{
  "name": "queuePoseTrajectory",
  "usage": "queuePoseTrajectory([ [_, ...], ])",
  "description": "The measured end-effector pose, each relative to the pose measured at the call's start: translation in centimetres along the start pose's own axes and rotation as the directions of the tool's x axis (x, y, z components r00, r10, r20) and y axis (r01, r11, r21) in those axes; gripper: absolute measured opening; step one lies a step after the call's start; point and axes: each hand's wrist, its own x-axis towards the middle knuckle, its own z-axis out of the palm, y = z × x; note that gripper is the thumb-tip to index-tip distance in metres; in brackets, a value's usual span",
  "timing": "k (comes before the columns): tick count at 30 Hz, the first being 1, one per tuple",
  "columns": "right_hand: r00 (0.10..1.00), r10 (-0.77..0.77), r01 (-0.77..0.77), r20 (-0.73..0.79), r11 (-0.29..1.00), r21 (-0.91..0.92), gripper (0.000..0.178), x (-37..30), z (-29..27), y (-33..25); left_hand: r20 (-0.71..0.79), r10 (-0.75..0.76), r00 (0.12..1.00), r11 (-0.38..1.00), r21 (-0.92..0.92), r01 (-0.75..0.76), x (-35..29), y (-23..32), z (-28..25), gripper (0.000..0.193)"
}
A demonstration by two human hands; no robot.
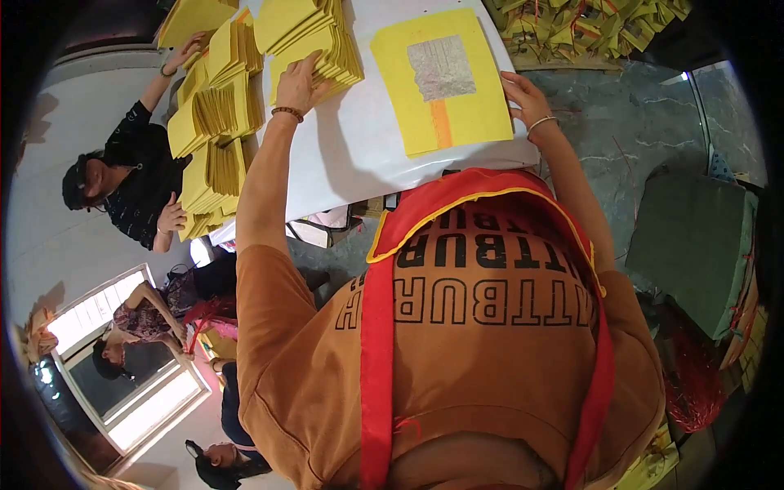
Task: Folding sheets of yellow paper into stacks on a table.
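Left of the white table [359, 155], a person in a dark shirt [135, 175] works at rows of yellow paper bundles [214, 143]. Behind the table lies a heap of folded yellow papers [596, 24]. To its right stands a green block [694, 245].

sheet [441, 82]: matt yellow paper with an orange stripe
foil [441, 67]: crinkled silver leaf, dull shine
stack [314, 37]: thin yellow paper, matt, edges layered
table [359, 147]: smooth white covering, slight sheen
apron [377, 359]: red cloth with yellow piping
shirt [482, 359]: soft matt orange-brown fabric
floor [629, 131]: grey stone, polished
bracelet [287, 113]: brown beads
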Motion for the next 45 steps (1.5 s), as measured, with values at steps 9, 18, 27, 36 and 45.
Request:
queuePoseTrajectory([
  [9, 0.998, 0.033, -0.037, -0.06, 0.997, -0.07, 0.04, 0.5, 0.4, 0.1, -0.039, -0.01, 0.999, 0.994, 0.112, 0.015, -0.6, 0.4, 0.3, 0.079],
  [18, 0.997, 0.068, -0.069, -0.021, 0.996, -0.049, 0.039, -0.1, 0.2, -0.2, -0.324, -0.043, 0.945, 0.996, 0.065, 0.067, -3.4, 3.4, -0.4, 0.085],
  [27, 0.991, 0.13, -0.13, 0.014, 0.991, -0.017, 0.038, 0.5, -0.1, -0.6, 0.595, -0.769, 0.233, -0.629, -0.77, -0.109, -3.2, 6.0, 1.9, 0.093],
  [36, 0.988, 0.154, -0.154, -0.016, 0.988, -0.002, 0.038, 1.2, -0.6, 0.1, 0.571, -0.72, 0.394, -0.652, -0.751, -0.105, 1.0, 2.4, 4.4, 0.065],
  [45, 0.984, 0.175, -0.174, -0.032, 0.984, 0.031, 0.037, 1.1, -0.5, -0.5, 0.648, -0.691, 0.322, -0.698, -0.714, -0.059, 7.4, -1.8, 6.1, 0.058],
])
